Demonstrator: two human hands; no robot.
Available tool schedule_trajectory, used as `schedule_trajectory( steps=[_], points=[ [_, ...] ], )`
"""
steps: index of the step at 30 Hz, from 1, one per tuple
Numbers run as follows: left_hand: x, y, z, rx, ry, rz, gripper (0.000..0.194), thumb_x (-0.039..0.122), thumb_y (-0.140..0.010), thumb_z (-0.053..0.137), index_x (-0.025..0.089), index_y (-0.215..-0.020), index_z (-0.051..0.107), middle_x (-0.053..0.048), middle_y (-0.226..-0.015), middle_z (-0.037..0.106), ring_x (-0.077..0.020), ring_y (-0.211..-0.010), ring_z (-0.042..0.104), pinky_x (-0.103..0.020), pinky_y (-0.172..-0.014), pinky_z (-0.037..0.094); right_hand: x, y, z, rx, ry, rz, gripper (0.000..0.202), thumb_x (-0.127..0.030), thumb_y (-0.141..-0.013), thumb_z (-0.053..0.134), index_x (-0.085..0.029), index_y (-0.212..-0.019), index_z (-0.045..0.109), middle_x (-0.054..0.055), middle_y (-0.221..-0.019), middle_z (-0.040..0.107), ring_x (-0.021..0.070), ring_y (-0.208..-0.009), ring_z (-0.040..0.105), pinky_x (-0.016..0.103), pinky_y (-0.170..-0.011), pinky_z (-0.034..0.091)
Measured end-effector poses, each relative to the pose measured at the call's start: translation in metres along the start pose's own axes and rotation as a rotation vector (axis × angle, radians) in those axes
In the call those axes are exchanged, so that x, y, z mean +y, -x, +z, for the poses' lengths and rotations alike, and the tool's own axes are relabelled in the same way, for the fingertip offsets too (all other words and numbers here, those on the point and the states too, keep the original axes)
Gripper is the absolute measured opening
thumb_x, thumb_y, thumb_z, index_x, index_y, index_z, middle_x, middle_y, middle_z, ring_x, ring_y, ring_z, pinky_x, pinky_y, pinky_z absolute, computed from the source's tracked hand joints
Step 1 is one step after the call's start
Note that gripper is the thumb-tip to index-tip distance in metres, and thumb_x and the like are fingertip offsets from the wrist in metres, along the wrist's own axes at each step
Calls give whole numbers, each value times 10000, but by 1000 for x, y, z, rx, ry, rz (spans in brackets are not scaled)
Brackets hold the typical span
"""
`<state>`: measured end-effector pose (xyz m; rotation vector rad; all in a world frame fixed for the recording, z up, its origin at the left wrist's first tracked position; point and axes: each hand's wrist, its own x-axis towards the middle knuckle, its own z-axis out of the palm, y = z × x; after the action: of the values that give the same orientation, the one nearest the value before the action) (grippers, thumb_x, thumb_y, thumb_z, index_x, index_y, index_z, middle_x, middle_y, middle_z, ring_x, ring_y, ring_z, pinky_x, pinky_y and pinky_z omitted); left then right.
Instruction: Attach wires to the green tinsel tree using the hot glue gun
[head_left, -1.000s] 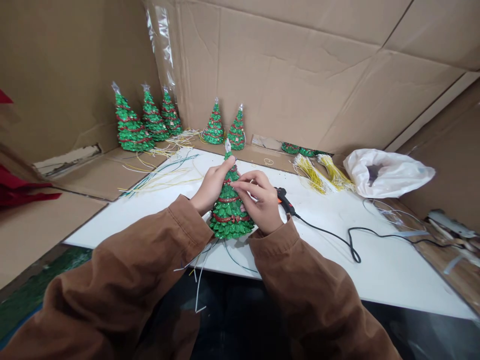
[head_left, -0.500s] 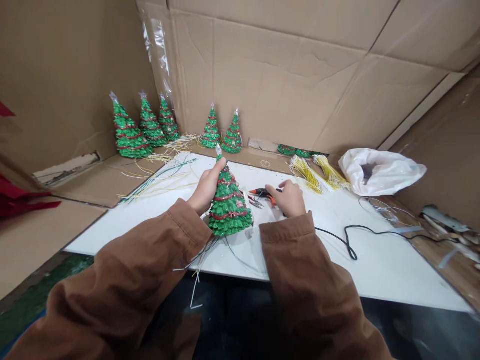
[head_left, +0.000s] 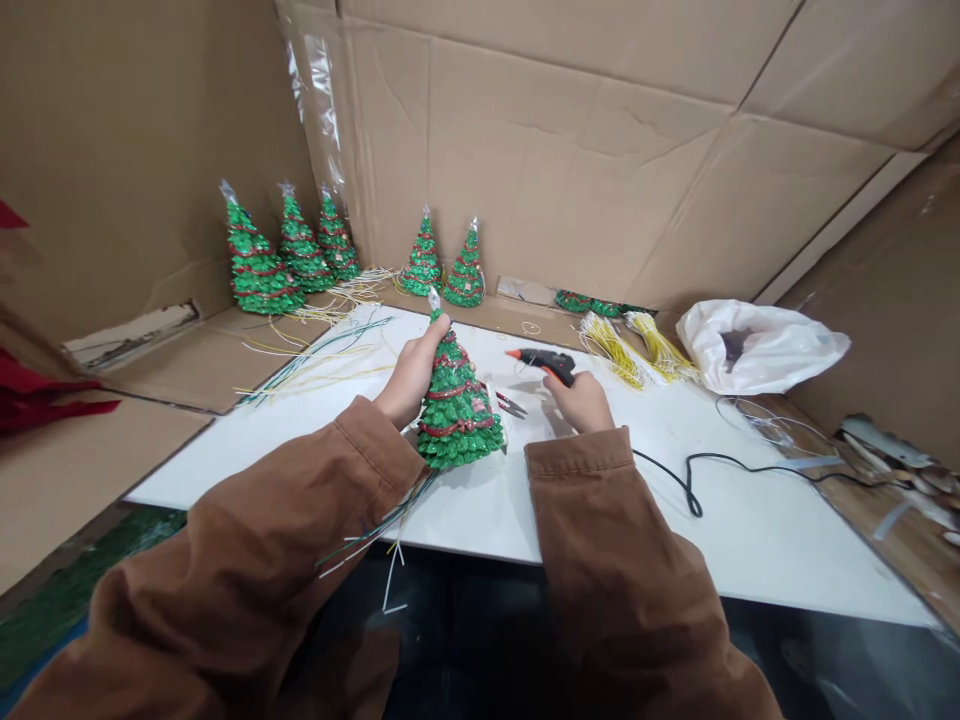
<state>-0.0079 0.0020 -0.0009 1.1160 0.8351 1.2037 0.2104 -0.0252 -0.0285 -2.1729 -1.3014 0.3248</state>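
A green Christmas tree figure (head_left: 459, 410) with red garlands and a clear star tip is gripped near its top by my left hand (head_left: 412, 375). Thin green, white and yellow wires (head_left: 397, 520) hang from its base. My right hand (head_left: 583, 402) is closed round the handle of a black and orange glue gun (head_left: 546, 360), whose orange nozzle points left toward the tree. Red-handled scissors (head_left: 510, 404) lie on the white board (head_left: 757, 530) between the tree and my right hand.
Several similar trees (head_left: 300, 245) stand at the back left. Bundles of yellow and white wire (head_left: 615, 350) lie beside a white plastic bag (head_left: 761, 345) at the back right. Loose wires (head_left: 315, 360) are spread on the left. A black cord (head_left: 757, 463) runs right.
My right hand has closed round the glue gun and lifted it off the board, its nozzle now higher. The tree in my left hand has barely moved.
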Motion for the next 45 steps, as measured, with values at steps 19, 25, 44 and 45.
schedule_trajectory(
  steps=[19,25,44,45],
  points=[
    [0,0,0,66,-79,27,459,593,-761,534,155,-634,594,-9,-530,594,-111,-459,532,-228,-500,435,-10,18,19,711,-311,-865,198,-345,-721,616,-189,-839,588,6,-602,609,168,-526,579,300,-518,487],
    [0,1,0,59,-77,20,447,583,-763,534,160,-625,565,-10,-518,589,-116,-457,534,-235,-506,434,-10,21,18,756,-180,-932,190,-356,-784,572,-178,-844,600,19,-605,598,172,-541,567,293,-514,456],
    [-1,-1,-1,61,-53,5,453,590,-758,543,164,-612,590,-9,-513,588,-116,-449,526,-241,-495,429,-10,22,17,858,-81,-1027,169,-330,-847,481,-176,-878,542,22,-626,547,175,-538,519,289,-490,403],
    [-1,-1,-1,63,-53,6,454,588,-759,543,163,-607,587,-9,-515,588,-113,-450,525,-236,-490,426,-10,22,17,866,-74,-1032,170,-327,-850,477,-175,-892,540,25,-636,553,177,-546,525,290,-497,409]
  ],
)
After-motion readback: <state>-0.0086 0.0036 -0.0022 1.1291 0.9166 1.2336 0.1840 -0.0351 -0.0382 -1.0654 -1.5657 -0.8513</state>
